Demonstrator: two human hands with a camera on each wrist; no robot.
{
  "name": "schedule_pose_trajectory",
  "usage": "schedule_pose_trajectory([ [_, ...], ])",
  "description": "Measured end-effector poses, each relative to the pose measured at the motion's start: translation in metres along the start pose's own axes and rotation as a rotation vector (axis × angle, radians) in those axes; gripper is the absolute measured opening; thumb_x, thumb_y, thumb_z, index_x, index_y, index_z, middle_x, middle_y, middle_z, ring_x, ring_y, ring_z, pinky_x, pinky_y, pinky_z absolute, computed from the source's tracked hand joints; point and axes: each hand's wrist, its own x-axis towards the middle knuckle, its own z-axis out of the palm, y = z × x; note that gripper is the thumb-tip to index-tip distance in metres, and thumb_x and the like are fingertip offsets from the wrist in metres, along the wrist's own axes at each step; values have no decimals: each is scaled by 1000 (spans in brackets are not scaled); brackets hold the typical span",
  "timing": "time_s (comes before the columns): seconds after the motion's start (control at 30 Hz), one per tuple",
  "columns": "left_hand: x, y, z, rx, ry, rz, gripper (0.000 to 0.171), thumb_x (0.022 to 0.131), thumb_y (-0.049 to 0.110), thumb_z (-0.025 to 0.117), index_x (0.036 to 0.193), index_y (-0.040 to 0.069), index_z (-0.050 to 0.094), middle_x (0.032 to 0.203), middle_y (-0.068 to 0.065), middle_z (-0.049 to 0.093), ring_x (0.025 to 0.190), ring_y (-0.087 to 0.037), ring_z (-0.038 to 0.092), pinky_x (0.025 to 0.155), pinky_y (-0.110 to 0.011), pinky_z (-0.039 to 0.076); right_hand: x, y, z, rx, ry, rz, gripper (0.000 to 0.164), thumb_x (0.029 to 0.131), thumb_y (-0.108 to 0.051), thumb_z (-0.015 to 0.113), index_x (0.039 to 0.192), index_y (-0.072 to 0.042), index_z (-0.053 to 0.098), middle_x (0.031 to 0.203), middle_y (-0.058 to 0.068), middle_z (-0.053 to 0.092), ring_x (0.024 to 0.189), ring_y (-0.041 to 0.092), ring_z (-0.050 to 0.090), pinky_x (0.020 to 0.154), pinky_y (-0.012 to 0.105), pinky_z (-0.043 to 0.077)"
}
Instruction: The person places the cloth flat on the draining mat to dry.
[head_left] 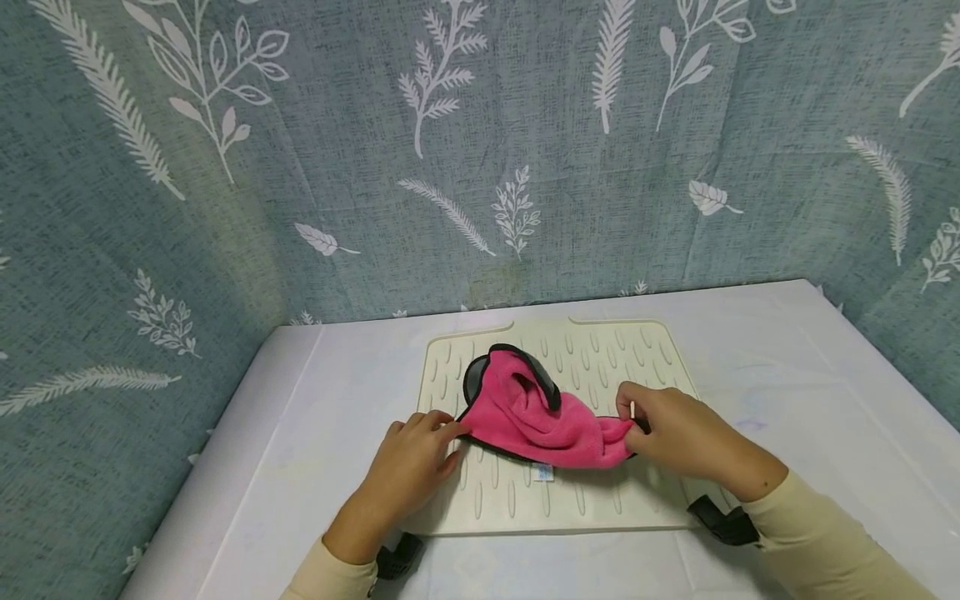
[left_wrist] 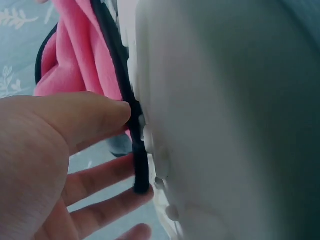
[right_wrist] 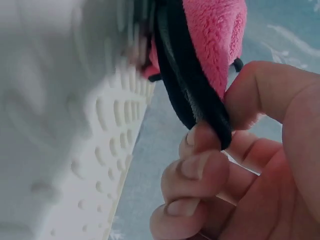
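A pink plush cloth (head_left: 547, 429) with black edging and a grey underside lies bunched over a cream ribbed mat (head_left: 510, 508). Its far end folds over, showing the grey side (head_left: 474, 379). My left hand (head_left: 412, 462) pinches the near left corner between thumb and fingers; the black edging (left_wrist: 115, 55) runs past the thumb in the left wrist view. At the right end, my right hand (head_left: 682, 429) pinches another corner, which hangs between thumb and curled fingers (right_wrist: 195, 167) in the right wrist view. A small white-and-blue tag (head_left: 542, 472) sticks out below the cloth's near edge.
The mat rests on a table with a white cover (head_left: 300, 433). Behind and on the left stands a blue-green curtain (head_left: 360, 233) with white leaf prints. Black wrist devices (head_left: 723, 521) sit under both wrists.
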Motion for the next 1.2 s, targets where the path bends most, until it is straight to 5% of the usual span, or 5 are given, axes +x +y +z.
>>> schedule_pose_trajectory([
  [0.27,0,0,0,-52,-22,112,29,84,19,81,111,23,73,97,2,67,96,-19,63,77,-40,47,4,10,-5,-23,28,18,17,78,-2,55,87,-17,51,59,-8,42,52,6,37,49,23,28],
  [0.57,0,-2,-3,-92,26,220,24,79,8,80,98,23,77,88,7,70,85,-11,61,70,-30,45,7,19,-2,33,-76,-52,17,84,-1,59,93,-15,58,60,-8,42,53,3,37,51,21,32],
  [1.2,-5,0,-21,-178,-138,162,19,70,9,65,67,28,65,69,20,57,70,-1,53,69,-29,45,-2,21,0,91,-315,-149,25,77,0,69,87,-19,56,57,-14,40,52,-2,35,50,19,31],
])
